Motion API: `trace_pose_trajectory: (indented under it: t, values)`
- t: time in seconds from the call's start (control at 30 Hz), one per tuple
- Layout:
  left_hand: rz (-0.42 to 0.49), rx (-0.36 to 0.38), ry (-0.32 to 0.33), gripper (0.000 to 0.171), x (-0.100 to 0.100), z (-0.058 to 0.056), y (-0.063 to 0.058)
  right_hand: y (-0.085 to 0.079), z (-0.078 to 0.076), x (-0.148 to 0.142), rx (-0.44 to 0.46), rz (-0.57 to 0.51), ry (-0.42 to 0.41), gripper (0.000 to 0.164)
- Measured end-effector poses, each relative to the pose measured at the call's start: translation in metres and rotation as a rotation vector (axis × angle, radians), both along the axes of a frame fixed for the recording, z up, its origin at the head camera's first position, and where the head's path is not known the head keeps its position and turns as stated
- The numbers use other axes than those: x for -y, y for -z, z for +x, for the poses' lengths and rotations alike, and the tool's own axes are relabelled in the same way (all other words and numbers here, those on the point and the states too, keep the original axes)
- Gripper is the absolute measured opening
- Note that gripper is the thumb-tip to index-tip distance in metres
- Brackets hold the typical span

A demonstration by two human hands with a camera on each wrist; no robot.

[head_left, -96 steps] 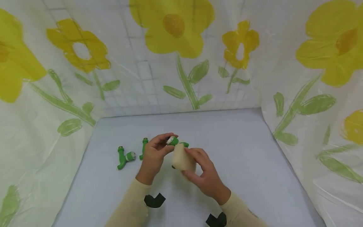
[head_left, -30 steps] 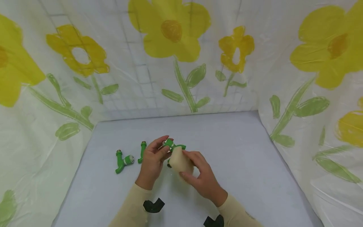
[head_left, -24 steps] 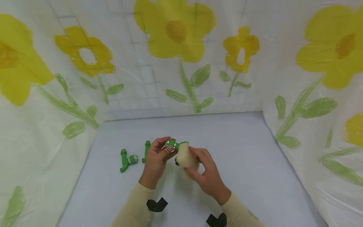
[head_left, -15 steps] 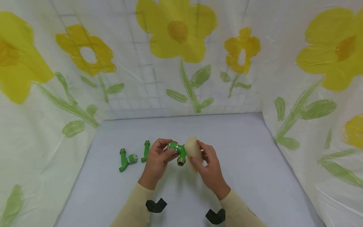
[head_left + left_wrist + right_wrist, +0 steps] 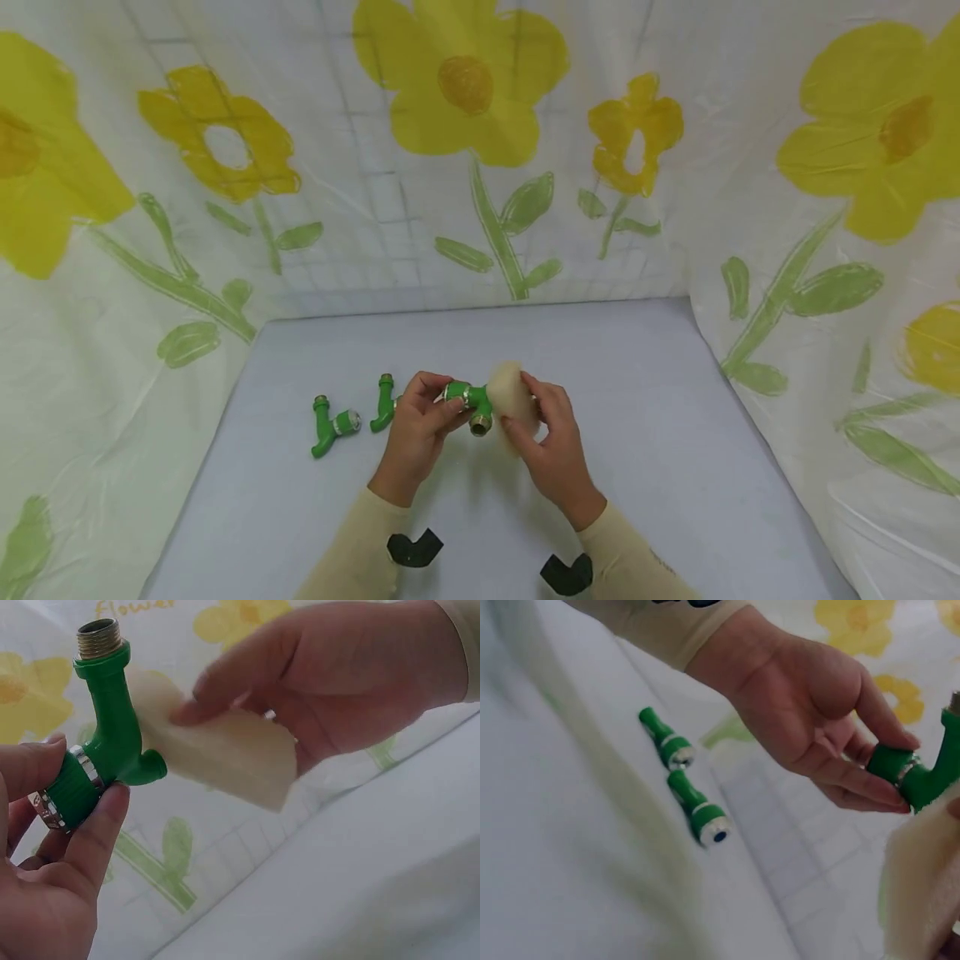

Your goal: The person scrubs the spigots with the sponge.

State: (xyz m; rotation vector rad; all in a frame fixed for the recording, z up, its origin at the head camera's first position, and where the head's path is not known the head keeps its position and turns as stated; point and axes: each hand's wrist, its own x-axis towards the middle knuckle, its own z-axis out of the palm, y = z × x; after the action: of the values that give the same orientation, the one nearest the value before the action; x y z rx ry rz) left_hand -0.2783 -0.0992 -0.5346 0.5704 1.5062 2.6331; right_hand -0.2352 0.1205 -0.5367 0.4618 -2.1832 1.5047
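My left hand [image 5: 415, 429] pinches a green faucet [image 5: 112, 720] by its ribbed knob with silver bands. The faucet is held up off the table, and its brass threaded end points toward me in the head view. In my right hand [image 5: 553, 437] is a cream sponge-like pad [image 5: 232, 754], bent between thumb and fingers. The pad sits against the faucet's body on the right side in the head view. Part of the faucet is hidden behind the pad there.
Two more green faucets lie on the table [image 5: 637, 375] to the left: an outer faucet [image 5: 324, 429] and an inner faucet [image 5: 384, 404] partly behind my left hand. A white flower-printed curtain [image 5: 360, 242] encloses the table's back and sides.
The pad has moved right and turned more upright, uncovering the faucet's body and threaded end. The left hand has kept its hold on the knob, and the faucet has turned slightly.
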Motion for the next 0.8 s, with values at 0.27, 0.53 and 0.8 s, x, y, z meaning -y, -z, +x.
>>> trace_pose_trajectory:
  t: [0.27, 0.53, 0.8]
  values:
    - [-0.012, 0.000, -0.077, 0.029, -0.002, -0.002, -0.002, -0.011, 0.015, 0.005, 0.038, -0.135, -0.219, 0.065]
    - [-0.046, -0.020, -0.080, 0.026, -0.001, 0.001, -0.005, -0.011, 0.008, 0.002, 0.014, -0.093, -0.137, 0.066]
    - [-0.024, -0.045, -0.087, 0.030, 0.001, 0.000, -0.005, -0.008, 0.010, 0.005, 0.138, -0.172, -0.142, 0.063]
